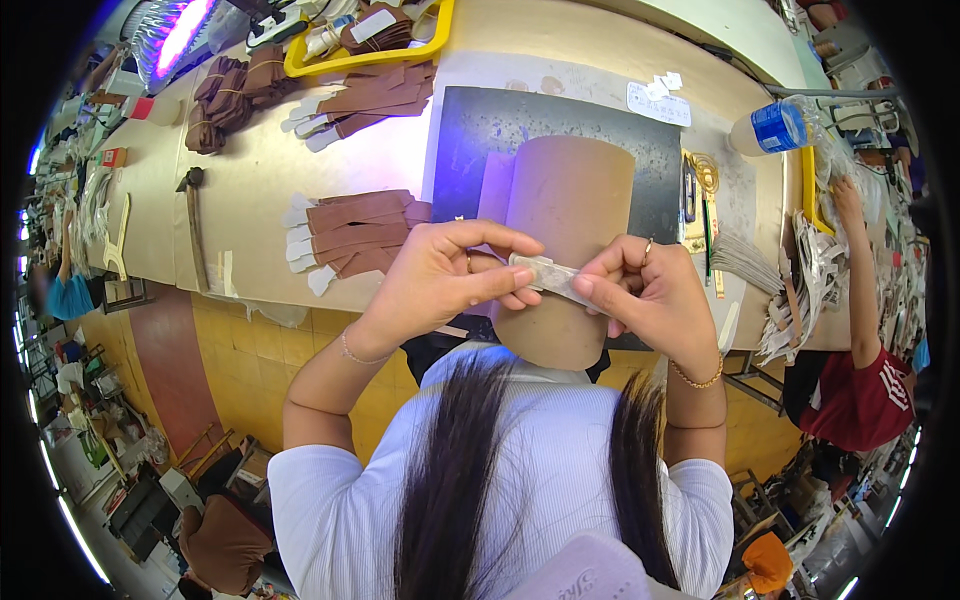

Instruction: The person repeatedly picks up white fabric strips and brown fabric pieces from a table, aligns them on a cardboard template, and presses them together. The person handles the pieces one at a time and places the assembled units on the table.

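Note:
A short pale grey-beige strip (pixel 556 278) is stretched between my two hands, above a tan, rounded roll-like form (pixel 572 185). My left hand (pixel 455 268) pinches the strip's left end between thumb and fingers. At its other end, my right hand (pixel 645 292) is closed on it, thumb on top. The form lies partly on a black mat (pixel 462 130) and reaches over the table's near edge toward my lap. Left of the mat, brown strips with pale tabs (pixel 365 230) are fanned out, with a second fan of brown strips (pixel 385 98) farther back.
A hammer (pixel 195 225) and bundled brown strips (pixel 222 100) lie at the left. A yellow tray (pixel 442 38) stands at the back. To the right are a blue-labelled jar (pixel 770 128), a green pencil (pixel 708 240) and grey-white strips (pixel 748 262). A co-worker's arm (pixel 858 270) reaches over the table there.

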Action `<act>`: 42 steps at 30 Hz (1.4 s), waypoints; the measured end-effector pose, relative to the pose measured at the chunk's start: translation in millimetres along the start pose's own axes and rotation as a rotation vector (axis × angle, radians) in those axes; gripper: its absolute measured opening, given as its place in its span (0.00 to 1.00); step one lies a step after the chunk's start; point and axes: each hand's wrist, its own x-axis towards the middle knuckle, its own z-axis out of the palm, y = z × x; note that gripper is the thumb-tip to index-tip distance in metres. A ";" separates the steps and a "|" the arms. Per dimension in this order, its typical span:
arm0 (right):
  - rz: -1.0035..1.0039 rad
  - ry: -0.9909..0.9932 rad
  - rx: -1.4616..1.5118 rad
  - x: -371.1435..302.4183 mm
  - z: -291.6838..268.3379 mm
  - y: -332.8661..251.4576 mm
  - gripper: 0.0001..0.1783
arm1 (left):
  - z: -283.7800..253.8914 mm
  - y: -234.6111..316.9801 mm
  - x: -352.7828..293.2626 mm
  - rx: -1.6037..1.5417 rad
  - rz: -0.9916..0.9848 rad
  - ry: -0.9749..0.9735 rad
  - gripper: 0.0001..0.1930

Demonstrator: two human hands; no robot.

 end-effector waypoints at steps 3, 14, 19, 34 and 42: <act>0.002 -0.002 0.008 0.0 0.4 0.7 0.10 | 0.1 -0.1 -0.4 0.005 -0.004 0.006 0.12; 0.026 0.027 0.123 -3.2 -0.4 4.7 0.08 | -5.6 -4.0 3.8 0.051 0.006 -0.031 0.13; 0.015 0.050 0.170 -6.1 -3.7 10.5 0.09 | -10.0 -9.3 8.0 0.045 -0.009 -0.046 0.12; 0.034 0.102 -0.074 -7.0 -2.6 7.9 0.10 | -12.0 -22.2 17.0 -0.110 0.069 -0.018 0.16; 0.013 0.128 -0.124 -10.6 -8.9 19.5 0.11 | -13.4 -27.7 19.1 -0.063 0.123 0.033 0.18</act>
